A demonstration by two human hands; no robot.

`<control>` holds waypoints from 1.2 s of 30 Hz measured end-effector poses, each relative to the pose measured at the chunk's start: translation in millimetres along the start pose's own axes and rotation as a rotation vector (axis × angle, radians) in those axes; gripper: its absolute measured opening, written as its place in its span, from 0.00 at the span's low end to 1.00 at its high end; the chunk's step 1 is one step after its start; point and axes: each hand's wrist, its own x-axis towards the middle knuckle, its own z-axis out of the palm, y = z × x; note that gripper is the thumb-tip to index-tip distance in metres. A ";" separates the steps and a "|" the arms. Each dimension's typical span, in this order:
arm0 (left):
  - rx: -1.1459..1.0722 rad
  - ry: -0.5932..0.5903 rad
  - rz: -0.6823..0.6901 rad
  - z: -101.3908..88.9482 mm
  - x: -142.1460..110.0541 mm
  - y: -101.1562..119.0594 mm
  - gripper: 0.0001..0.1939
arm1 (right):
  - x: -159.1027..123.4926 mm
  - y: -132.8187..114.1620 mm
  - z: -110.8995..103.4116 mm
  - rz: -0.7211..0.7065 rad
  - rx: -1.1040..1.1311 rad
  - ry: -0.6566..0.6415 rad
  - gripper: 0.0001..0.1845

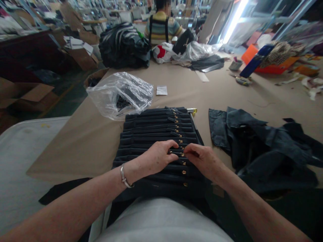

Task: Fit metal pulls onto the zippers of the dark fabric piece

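A stack of dark zipper strips [156, 131] with gold pulls lies in overlapping rows on the brown table [83, 141] right before me. My left hand [157, 156] rests on one strip, thumb and fingers pinched near a gold zipper pull [176, 153]. My right hand [202, 159] meets it from the right, fingers closed on the same strip by the pull. A silver bracelet circles my left wrist.
A crumpled clear plastic bag [121, 95] lies behind the strips on the left. Dark fabric pieces [257, 144] are heaped to the right. A person in a striped top [163, 28] sits at the far end among bags, orange trays [267, 64] and cardboard boxes.
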 end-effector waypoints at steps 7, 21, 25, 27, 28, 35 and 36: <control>-0.357 0.036 0.144 7.6 -1.4 11.4 0.30 | 13.2 -35.8 9.4 -0.198 0.271 0.056 0.07; -0.789 -0.284 -0.309 -2.5 -12.4 4.2 0.16 | -11.0 -22.9 -4.9 -0.074 0.225 0.138 0.02; -0.696 -0.368 -0.318 -0.8 -12.5 4.1 0.12 | -25.9 -21.5 -2.9 -0.157 0.217 0.082 0.05; -0.546 -0.370 -0.275 0.3 -11.3 6.1 0.09 | -32.5 -19.7 0.0 -0.143 0.188 0.057 0.05; -0.440 -0.357 -0.231 0.7 -10.5 7.7 0.08 | -35.3 -18.0 1.7 -0.122 0.166 0.042 0.06; 0.143 -0.298 -0.024 4.3 -5.6 23.1 0.08 | -42.0 1.0 14.9 -0.057 0.020 -0.052 0.12; 0.171 -0.295 -0.029 5.4 -5.1 24.2 0.08 | -41.8 3.4 16.6 -0.063 0.002 -0.058 0.12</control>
